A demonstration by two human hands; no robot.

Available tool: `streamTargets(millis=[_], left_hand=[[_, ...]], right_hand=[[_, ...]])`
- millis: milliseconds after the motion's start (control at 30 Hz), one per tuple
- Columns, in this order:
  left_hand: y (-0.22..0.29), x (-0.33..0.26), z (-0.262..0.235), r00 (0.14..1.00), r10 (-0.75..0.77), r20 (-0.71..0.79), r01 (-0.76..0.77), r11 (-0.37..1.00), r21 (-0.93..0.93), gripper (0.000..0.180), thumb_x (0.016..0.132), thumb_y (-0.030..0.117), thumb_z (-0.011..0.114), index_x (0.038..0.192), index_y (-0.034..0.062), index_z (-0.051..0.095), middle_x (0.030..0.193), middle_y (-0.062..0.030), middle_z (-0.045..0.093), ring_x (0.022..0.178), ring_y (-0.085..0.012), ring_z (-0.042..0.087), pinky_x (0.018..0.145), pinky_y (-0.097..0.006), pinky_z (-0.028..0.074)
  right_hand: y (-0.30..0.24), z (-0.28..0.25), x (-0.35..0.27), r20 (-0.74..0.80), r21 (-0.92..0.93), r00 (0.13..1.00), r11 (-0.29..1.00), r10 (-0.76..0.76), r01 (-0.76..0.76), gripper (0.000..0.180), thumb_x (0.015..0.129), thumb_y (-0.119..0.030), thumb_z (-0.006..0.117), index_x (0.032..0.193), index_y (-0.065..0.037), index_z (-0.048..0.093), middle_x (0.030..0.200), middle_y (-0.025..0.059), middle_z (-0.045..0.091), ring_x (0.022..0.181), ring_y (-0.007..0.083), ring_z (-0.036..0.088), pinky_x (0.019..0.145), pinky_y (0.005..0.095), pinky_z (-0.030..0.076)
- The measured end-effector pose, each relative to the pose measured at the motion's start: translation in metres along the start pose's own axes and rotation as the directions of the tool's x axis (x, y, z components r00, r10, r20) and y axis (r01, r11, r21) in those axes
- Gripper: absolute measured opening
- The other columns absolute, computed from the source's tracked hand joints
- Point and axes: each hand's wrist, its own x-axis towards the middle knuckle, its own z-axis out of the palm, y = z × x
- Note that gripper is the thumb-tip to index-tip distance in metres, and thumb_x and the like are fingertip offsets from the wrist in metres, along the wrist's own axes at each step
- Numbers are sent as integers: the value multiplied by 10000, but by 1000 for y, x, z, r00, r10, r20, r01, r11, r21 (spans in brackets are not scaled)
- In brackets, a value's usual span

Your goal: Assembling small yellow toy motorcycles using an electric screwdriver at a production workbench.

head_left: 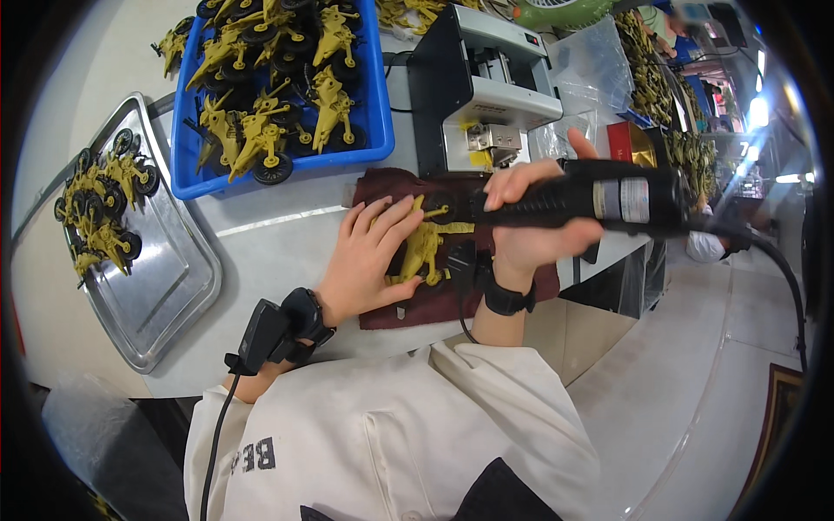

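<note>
Surface [278, 252]: cloth mat [452, 300] at centre near the front edge, toy cannon [424, 247] lying on it. Left hand [369, 260] flat on the toy; right hand [530, 234] over the mat's right part, gripping an electric screwdriver [599, 201]. Behind the mat, a small machine [478, 82]. Behind-left, a bin [373, 113] of toy cannons. Far left, a metal tray [174, 286] with more.

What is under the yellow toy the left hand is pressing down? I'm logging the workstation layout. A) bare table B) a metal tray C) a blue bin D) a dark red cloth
D: the left hand pins the yellow toy on a dark red cloth spread on the table.
</note>
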Motion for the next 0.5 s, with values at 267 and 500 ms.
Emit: streamTargets(millis=[267, 500], left_hand=[[-1, 0, 4, 997, 15, 70, -20, 998, 67, 757, 652, 391, 727, 1302, 116, 455, 1325, -85, 447, 1262, -331, 345, 1074, -513, 194], [2, 0, 4, 998, 44, 35, -47, 995, 88, 790, 634, 434, 745, 1289, 97, 459, 1284, -95, 461, 1235, -335, 359, 1065, -519, 210]], right_hand=[[-3, -13, -3, -68, 169, 997, 985, -20, 32, 1039, 697, -891, 240, 1200, -2, 435, 584, 105, 524, 417, 218, 479, 439, 340, 419], [-31, -19, 33, -115, 122, 935, 929, -337, 350, 1098, 672, -912, 186, 1155, 58, 363, 589, 134, 550, 417, 230, 489, 418, 350, 444]])
